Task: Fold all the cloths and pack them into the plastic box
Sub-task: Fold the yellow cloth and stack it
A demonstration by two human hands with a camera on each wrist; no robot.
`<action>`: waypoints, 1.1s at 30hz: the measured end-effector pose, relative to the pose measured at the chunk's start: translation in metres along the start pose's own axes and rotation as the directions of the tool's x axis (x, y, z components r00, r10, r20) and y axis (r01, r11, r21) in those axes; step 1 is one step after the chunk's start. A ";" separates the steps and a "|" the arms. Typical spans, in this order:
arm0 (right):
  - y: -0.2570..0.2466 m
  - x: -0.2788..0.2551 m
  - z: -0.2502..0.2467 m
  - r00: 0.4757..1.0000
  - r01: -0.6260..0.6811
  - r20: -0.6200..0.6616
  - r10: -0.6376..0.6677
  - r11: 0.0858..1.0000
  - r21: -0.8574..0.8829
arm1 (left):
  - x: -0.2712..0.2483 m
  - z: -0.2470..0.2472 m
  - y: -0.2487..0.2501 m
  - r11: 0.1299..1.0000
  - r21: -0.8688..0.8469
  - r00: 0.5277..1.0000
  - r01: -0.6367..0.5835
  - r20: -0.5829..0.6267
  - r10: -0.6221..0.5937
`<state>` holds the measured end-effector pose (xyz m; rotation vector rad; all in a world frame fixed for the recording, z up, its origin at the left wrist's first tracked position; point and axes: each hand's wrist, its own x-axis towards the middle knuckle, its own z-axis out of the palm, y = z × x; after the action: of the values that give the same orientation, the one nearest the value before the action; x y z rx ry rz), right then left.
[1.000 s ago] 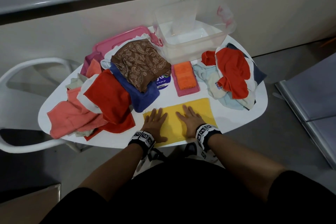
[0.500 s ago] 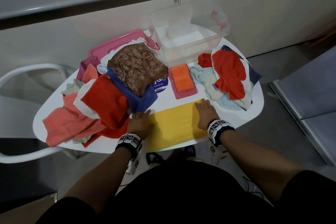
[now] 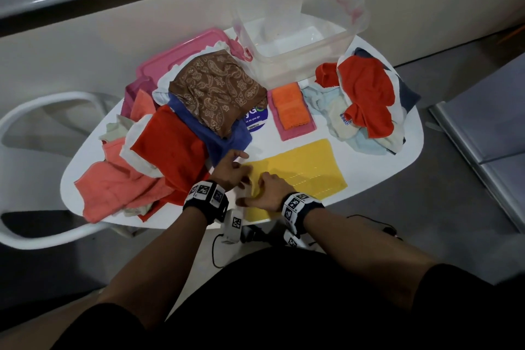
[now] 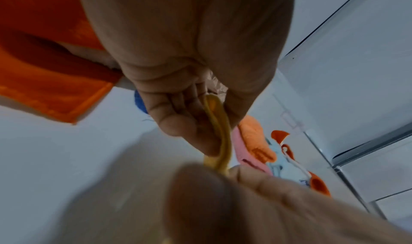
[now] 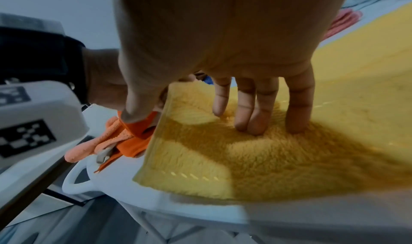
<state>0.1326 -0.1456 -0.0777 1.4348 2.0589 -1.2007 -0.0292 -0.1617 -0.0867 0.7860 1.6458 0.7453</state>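
A yellow cloth (image 3: 304,167) lies flat at the front of the white table (image 3: 369,167). My left hand (image 3: 243,172) pinches its left edge between thumb and fingers and lifts it, as the left wrist view shows (image 4: 217,124). Close beside it, my right hand (image 3: 252,193) presses straight fingertips (image 5: 252,124) onto the yellow cloth (image 5: 245,156), with the thumb off to the left of the raised edge. The clear plastic box (image 3: 298,45) stands at the back with nothing in it. In front of it a folded orange cloth (image 3: 289,108) lies on a folded pink one.
A heap of unfolded cloths sits on the left: red (image 3: 170,148), salmon (image 3: 113,187), blue (image 3: 224,142), brown paisley (image 3: 218,88). A pink lid (image 3: 181,54) lies behind it. Another heap with a red cloth (image 3: 366,94) is on the right. A white chair (image 3: 42,111) stands left.
Half a second ago my hands lay flat at opposite ends of the yellow cloth. The right hand has slid over to the left end, and the left hand has taken hold of that edge.
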 end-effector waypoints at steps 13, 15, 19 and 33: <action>0.053 -0.023 -0.034 0.996 -0.067 -0.042 0.079 0.970 0.234 | 0.014 0.028 0.029 0.856 0.443 0.959 -0.266 0.211 0.189; 0.066 -0.028 -0.037 0.994 -0.088 -0.044 0.101 0.966 0.242 | 0.019 0.036 0.022 0.719 0.636 0.960 -0.280 0.204 0.193; 0.083 -0.033 -0.041 0.989 -0.127 -0.047 0.140 0.967 0.220 | 0.021 0.054 0.014 0.725 0.649 0.973 -0.229 0.164 0.161; 0.099 -0.030 -0.050 0.993 -0.102 -0.066 0.102 0.995 -0.009 | 0.019 0.058 -0.010 0.721 0.690 0.995 -0.065 0.101 -0.007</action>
<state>0.2419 -0.1105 -0.0717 1.5727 2.0046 -1.1130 0.0235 -0.1476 -0.1167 1.3564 1.8343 0.0627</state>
